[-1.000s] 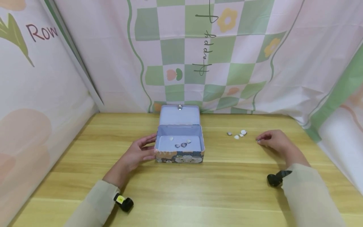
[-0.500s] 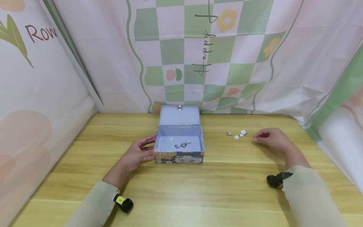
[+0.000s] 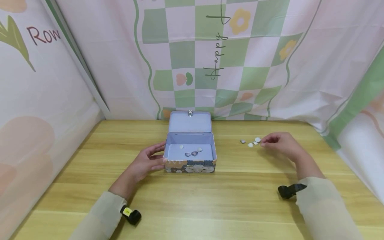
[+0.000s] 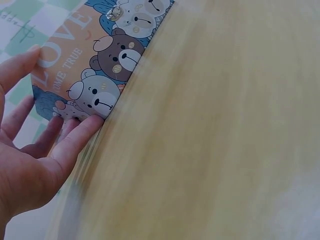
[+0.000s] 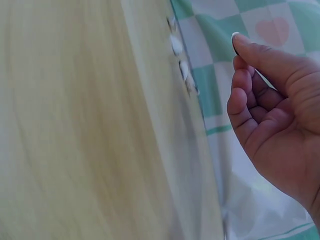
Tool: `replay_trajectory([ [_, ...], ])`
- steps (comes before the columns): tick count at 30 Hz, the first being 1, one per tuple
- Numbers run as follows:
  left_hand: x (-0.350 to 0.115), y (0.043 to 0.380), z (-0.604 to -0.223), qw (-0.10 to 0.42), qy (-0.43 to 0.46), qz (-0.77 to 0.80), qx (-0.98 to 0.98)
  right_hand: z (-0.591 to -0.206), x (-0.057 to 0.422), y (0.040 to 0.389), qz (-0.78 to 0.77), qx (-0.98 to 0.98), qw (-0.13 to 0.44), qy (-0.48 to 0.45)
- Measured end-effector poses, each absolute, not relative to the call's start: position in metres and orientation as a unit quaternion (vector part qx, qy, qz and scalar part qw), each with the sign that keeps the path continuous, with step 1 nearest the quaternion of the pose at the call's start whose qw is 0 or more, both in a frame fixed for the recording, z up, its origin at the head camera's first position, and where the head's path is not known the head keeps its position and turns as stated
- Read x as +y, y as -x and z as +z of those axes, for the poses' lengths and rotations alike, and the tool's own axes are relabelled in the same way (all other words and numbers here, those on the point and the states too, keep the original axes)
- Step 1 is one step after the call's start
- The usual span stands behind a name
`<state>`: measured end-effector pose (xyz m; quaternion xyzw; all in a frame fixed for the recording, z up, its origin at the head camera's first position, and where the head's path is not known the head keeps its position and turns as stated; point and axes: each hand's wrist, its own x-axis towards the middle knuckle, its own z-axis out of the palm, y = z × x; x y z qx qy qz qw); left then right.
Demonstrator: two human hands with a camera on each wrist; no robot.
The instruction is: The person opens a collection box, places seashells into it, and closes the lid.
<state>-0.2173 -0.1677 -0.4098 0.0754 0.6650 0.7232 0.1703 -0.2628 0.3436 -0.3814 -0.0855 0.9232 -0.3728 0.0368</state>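
A tin box [image 3: 190,166] printed with bears stands on the table with its lid raised, and several small seashells [image 3: 194,153] lie inside. My left hand [image 3: 144,164] rests spread fingers against the box's left side; in the left wrist view its fingertips touch the left end of the printed front [image 4: 110,65]. My right hand [image 3: 280,145] is right of the box, thumb and fingertips together beside several loose seashells [image 3: 250,145]. In the right wrist view, a thin pale, dark-edged sliver of a seashell [image 5: 234,42] shows at the pinching tips; the fingers hide most of it.
The wooden table [image 3: 192,203] ends at a hanging cloth [image 3: 183,55] with green checks, close behind the box's raised lid [image 3: 190,122]. Patterned cloth also walls the left and right sides. A black camera is strapped to each wrist.
My right hand has moved left over the table, its pinched fingertips now close to the loose seashells. My left hand and the box have stayed where they were.
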Motion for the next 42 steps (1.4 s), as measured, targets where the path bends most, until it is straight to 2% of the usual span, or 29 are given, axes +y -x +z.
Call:
replay_trajectory([
  [42,-0.168,0.217,-0.41,0.171,-0.078,0.729,0.659,-0.341,0.256,0.256,-0.439,0.883,0.028,0.166],
])
